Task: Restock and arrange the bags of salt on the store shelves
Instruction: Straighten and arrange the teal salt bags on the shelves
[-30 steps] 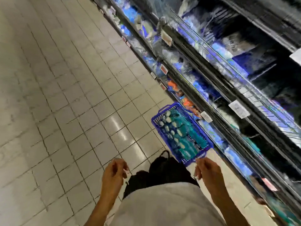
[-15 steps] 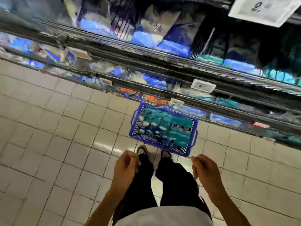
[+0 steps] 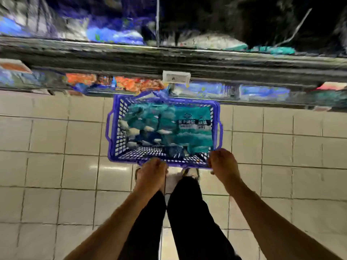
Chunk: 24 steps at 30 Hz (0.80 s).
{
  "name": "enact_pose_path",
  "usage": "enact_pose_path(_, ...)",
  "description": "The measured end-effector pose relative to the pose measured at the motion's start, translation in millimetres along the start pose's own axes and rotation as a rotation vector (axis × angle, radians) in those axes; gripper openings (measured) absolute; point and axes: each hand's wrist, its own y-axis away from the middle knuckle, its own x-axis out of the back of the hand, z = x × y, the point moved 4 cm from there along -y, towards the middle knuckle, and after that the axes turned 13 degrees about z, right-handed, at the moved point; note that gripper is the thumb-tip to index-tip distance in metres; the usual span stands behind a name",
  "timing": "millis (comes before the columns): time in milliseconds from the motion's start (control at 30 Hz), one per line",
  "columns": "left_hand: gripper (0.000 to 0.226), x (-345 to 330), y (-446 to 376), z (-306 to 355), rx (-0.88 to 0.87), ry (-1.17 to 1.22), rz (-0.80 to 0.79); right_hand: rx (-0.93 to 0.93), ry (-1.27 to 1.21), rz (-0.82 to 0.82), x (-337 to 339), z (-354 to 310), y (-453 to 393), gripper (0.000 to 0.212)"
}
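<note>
A purple plastic basket [image 3: 112,139] stands on the tiled floor against the bottom shelf. It holds several teal and blue bags of salt [image 3: 187,132]. My left hand [image 3: 152,173] reaches down to the basket's near rim, fingers curled, seen from the back. At the near right corner of the rim is my right hand [image 3: 223,166], fingers also curled. Blur hides whether either hand grips the rim. More blue and teal bags [image 3: 114,35] lie on the shelves above, blurred.
Dark shelf rails [image 3: 169,59] run across the top, with a white price tag [image 3: 176,76] above the basket. Orange packs [image 3: 135,83] fill the bottom shelf on the left. My legs and shoes [image 3: 189,172] stand just behind the basket on beige tiles [image 3: 56,166].
I have turned to face the shelf squarely and bent down. Both hands have gone from hanging near my waist to the basket's near rim.
</note>
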Motion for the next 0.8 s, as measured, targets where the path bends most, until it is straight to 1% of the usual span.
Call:
enact_pose_path(67, 0.028, -34.8, -38.1, -3.2, -0.024, -0.119, -0.012, 0.026, 0.073, 0.022, -25.2, 10.2, -36.7, 0.019)
enact_pose_path(133, 0.028, -66.7, -73.7, 1.9, -0.084, -0.209, -0.004, 0.081, 0.105, 0.042, -48.3, 12.9, -69.1, 0.009)
enact_pose_path(167, 0.030, -81.2, -90.7, 4.9, -0.110, -0.211, -0.007, 0.117, 0.112, 0.058, -58.3, 14.4, -85.2, 0.012)
enact_pose_path(233, 0.033, -111.5, -121.6, 11.0, -0.163, -0.219, -0.021, 0.130, 0.131, 0.055, -77.1, 20.3, -117.6, 0.030)
enact_pose_path(267, 0.032, -122.6, -134.8, 10.6, -0.164, -0.225, -0.022, 0.101, 0.153, 0.036, -86.6, 21.4, -128.6, 0.038)
enact_pose_path(300, 0.033, -134.0, -149.2, 9.7, -0.171, -0.223, 0.024, 0.066, 0.185, 0.016, -97.1, 23.2, -137.1, 0.046)
enact_pose_path(333, 0.038, -144.8, -160.7, 11.0, -0.098, -0.170, 0.058, 0.054, 0.240, 0.015, -105.4, 23.7, -143.7, 0.054)
enact_pose_path(400, 0.059, -168.1, -181.3, 11.8, -0.041, -0.186, 0.117, 0.090, 0.366, 0.082, -118.5, 22.7, -149.8, 0.078)
enact_pose_path(433, 0.064, -177.4, -189.3, 12.6, -0.018, -0.221, 0.135, 0.107, 0.402, 0.126, -123.3, 21.4, -150.7, 0.086)
enact_pose_path(467, 0.064, -185.5, -195.2, 13.6, 0.006, -0.219, 0.161, 0.121, 0.427, 0.164, -128.0, 21.2, -151.8, 0.087)
enact_pose_path(533, 0.063, -192.3, -197.6, 17.3, 0.000, -0.225, 0.200, 0.155, 0.493, 0.229, -134.6, 22.9, -153.8, 0.077)
enact_pose_path(633, 0.085, -189.6, -198.5, 13.7, -0.039, -0.285, 0.192, 0.142, 0.488, 0.309, -134.0, 22.7, -161.6, 0.050)
enact_pose_path(667, 0.090, -187.8, -200.0, 12.6, -0.048, -0.299, 0.173, 0.133, 0.463, 0.308, -133.8, 22.3, -165.4, 0.044)
enact_pose_path(733, 0.092, -185.3, -204.9, 11.9, -0.040, -0.306, 0.126, 0.102, 0.394, 0.241, -135.2, 22.7, -171.6, 0.040)
enact_pose_path(800, 0.088, -183.0, -209.3, 11.1, 0.039, -0.208, 0.103, 0.051, 0.267, 0.158, -136.3, 25.3, -176.6, 0.039)
